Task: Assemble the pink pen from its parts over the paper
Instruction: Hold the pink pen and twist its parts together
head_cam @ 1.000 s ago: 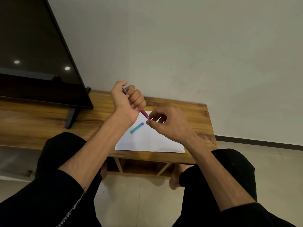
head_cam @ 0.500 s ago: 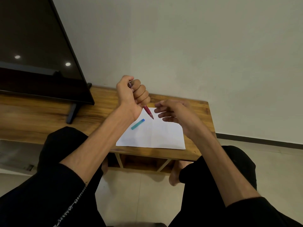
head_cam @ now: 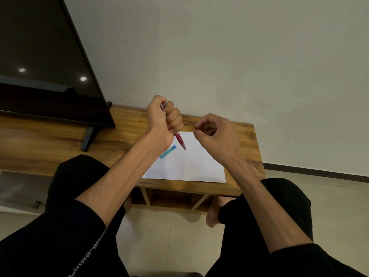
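My left hand (head_cam: 164, 118) is closed in a fist around the pink pen (head_cam: 180, 141). The pen's tip points down and to the right, above the white paper (head_cam: 191, 166). Its upper end pokes out by my thumb. A short teal and blue pen part (head_cam: 168, 151) lies on the paper, just left of the tip. My right hand (head_cam: 216, 134) hovers to the right of the pen and does not touch it. Its fingers are loosely curled, and I see nothing held in them.
The paper lies on a low wooden table (head_cam: 123, 136) with an open shelf below. A dark TV screen (head_cam: 44, 62) on a stand fills the table's left side. A plain wall rises behind it. My knees in black trousers (head_cam: 75, 176) sit close to the table's front edge.
My right hand let go of the pen tip and drew back to the right, curling its fingers. My left hand stayed closed on the pen and tilted the tip lower.
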